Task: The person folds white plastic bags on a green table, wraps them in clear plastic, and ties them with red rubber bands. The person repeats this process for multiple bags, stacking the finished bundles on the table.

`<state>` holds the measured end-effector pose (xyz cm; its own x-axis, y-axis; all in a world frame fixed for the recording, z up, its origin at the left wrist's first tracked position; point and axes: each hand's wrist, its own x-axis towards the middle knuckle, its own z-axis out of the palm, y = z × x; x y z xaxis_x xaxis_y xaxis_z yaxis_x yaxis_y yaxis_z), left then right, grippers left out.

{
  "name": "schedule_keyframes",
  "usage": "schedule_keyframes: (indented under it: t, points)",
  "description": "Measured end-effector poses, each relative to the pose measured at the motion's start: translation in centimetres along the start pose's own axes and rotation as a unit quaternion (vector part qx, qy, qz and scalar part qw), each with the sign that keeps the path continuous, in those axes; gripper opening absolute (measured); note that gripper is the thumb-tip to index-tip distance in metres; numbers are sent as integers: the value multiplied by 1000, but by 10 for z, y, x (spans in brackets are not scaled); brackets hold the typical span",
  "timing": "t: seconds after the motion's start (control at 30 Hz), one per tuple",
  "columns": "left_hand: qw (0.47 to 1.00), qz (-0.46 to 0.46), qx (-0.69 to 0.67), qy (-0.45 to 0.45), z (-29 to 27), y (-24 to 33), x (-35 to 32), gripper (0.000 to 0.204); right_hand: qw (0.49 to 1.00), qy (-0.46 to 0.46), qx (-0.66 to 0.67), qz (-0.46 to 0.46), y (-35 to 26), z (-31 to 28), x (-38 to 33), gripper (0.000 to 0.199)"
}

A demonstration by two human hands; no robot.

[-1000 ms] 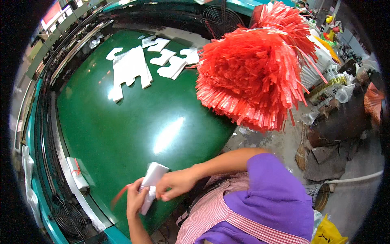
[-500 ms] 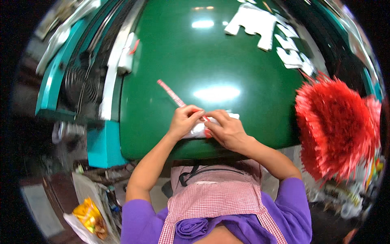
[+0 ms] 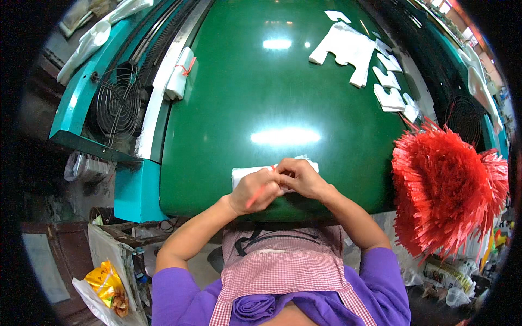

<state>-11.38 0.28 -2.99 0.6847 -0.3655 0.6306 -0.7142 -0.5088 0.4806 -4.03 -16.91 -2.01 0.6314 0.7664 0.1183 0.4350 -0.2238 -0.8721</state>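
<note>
Roughly centred, a green table (image 3: 228,108) runs away from the person, its near edge rounded and close against the checked apron (image 3: 277,271). Left border: a pale metal rail (image 3: 155,117), with a teal frame (image 3: 136,190) and a round wire guard (image 3: 116,106) outside it. A white roll (image 3: 177,81) tied in red lies along that side, at the rail. Far right: a stack of notched white sheets (image 3: 348,46), smaller white cut pieces (image 3: 387,80) just beside it, toward the right edge. Near right corner: a large bunch of red strips (image 3: 446,185), bulging beside the table's edge. Between these runs a broad stretch of green surface, widest ahead of the hands and reaching both ways past them; a narrow green band separates the work from the near edge.

White folded bundle (image 3: 243,175) lies flat close to that edge, crosswise, well apart from the sheets and the red bunch. Both hands are over it, its ends showing to either side.

Left hand (image 3: 253,190): somewhat blurred, fingers curled in, closed on a red strip (image 3: 258,196); one length slants over the hand, a short bit shows by the fingertips. Right hand (image 3: 300,178): half curled, thumb and forefinger bent toward each other, tips meeting the left fingers. Cannot tell whether it pinches anything; the contact point is covered.
</note>
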Motion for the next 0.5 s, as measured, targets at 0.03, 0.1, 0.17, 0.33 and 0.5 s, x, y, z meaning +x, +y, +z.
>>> schedule_keyframes:
  t: [0.03,0.1,0.17,0.33,0.5]
  points:
    - [997,-57,-6,44,-1,-4,3,14,1000,17,-19,10,-1,1,-2,6]
    - [965,-251,2,75,-15,-34,12,8,992,49,-94,-61,-8,17,-17,15]
    - [949,-313,43,4,-37,-71,10,8,957,-30,-191,-214,-25,34,-32,21]
    - [935,-339,43,99,-44,-88,9,8,923,-62,-347,-153,-20,9,4,55]
    - [931,-251,133,228,-89,-87,7,37,981,141,-129,36,11,-1,125,40]
